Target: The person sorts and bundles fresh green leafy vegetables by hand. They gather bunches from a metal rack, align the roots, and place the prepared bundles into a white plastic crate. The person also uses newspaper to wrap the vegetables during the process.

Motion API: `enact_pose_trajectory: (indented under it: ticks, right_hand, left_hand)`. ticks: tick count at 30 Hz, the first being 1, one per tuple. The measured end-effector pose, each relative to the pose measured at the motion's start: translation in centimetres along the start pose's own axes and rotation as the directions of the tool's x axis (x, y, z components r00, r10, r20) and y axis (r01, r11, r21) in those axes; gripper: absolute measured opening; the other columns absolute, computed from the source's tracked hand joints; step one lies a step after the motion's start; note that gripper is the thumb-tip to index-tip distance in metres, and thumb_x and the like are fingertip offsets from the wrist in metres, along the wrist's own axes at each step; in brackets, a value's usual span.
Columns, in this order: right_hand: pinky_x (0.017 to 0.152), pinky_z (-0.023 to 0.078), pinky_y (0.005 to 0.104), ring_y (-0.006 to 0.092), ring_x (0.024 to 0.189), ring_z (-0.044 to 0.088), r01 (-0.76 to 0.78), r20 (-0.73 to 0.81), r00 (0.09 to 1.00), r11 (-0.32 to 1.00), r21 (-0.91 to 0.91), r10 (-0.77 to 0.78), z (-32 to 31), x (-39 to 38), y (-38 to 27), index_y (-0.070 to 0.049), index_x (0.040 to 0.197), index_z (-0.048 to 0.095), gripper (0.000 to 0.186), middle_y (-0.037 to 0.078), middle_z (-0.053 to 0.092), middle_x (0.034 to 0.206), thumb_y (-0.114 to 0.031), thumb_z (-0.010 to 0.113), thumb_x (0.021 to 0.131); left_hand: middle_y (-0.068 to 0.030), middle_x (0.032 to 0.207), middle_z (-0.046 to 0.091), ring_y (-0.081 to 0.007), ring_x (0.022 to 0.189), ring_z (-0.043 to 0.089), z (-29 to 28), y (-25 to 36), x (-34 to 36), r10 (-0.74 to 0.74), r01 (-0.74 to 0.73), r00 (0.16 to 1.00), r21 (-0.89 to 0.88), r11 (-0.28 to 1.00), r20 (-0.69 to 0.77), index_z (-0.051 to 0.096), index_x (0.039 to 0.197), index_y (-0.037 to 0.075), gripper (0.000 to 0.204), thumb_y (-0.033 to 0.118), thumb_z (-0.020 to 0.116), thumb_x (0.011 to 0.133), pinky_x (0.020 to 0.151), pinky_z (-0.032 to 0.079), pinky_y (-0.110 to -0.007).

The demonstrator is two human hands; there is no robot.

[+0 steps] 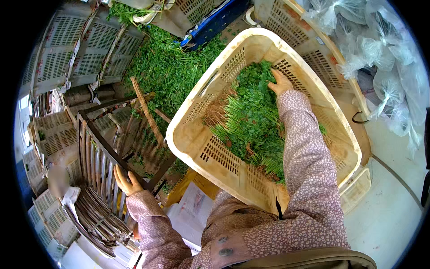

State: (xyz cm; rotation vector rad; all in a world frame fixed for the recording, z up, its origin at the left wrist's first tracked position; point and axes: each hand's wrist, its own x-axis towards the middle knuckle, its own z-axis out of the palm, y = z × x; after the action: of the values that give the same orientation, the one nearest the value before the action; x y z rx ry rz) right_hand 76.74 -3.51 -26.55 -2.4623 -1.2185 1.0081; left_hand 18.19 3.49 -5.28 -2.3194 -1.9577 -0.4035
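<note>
A large cream plastic crate (264,36) with slotted walls stands tilted in front of me. Inside lie leafy green herbs (253,112) that look like coriander, with pale stems and brown roots at their left side. My right hand (281,82) reaches over the crate to the far right edge of the herbs, its fingers spread and touching the leaves. At the left, my left hand (127,180) is held with fingers stretched, next to the dark bar of a metal-framed rack or chair (105,148). I see nothing in that hand.
Loose greens (172,67) cover the floor beyond the crate, with a wooden stick (147,112) standing near them. Stacked crates (80,45) line the left. A blue bin (215,22) lies far off. Clear plastic bags (385,58) hang at the right above a white surface (394,215).
</note>
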Motion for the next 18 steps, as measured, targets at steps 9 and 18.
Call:
enact_pose_trajectory:
  ticks: [9,18]
  right_hand:
    - [0.110,0.025,0.0453,0.0296,0.135,0.027,-0.153,-0.139,0.982,0.965,-0.211,0.125,-0.7,-14.7,5.4,-0.012,0.147,0.016,0.103,0.012,0.023,0.150,-0.051,0.073,0.070]
    - [0.101,0.037,0.0438,0.0318,0.125,0.039,-0.403,-0.067,0.915,0.885,-0.232,0.398,0.8,-12.0,7.5,-0.008,0.147,0.009,0.120,0.014,0.030,0.144,-0.054,0.079,0.060]
  left_hand:
    - [-0.0184,0.135,0.046,-0.0285,0.124,0.046,15.7,26.5,-7.1,0.418,0.499,0.206,-0.462,0.733,0.885,0.024,0.145,0.007,0.071,0.037,0.058,0.091,0.101,0.040,-0.043]
    - [-0.0071,0.150,0.024,-0.0245,0.134,0.033,32.1,38.6,-13.0,0.270,0.903,-0.258,0.132,0.408,0.928,0.026,0.146,0.016,0.075,0.040,0.064,0.086,0.111,0.031,-0.040]
